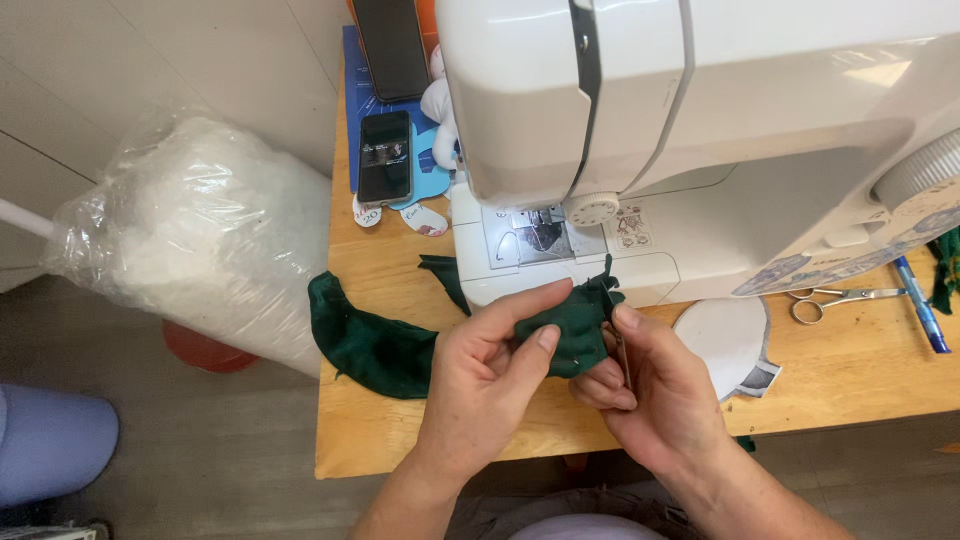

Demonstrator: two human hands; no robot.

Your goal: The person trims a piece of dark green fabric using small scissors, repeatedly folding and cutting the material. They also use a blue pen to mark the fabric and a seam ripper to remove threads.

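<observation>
My left hand [482, 375] and my right hand [655, 385] both pinch a small folded piece of dark green fabric [580, 320] just in front of the white sewing machine [700, 130]. The left thumb and forefinger grip the piece's left edge. The right thumb presses on its right edge, and a thin pin or needle shows between the right fingers. A second, curved piece of dark green fabric [365, 345] lies on the wooden table [870, 370], to the left of my left hand.
Small scissors [835, 298] and a blue pen [922, 305] lie at the right; a round white paper pattern [728, 340] lies beside my right hand. A black phone [385, 155] rests at the back left. A clear bag of white stuffing [200, 235] stands left of the table.
</observation>
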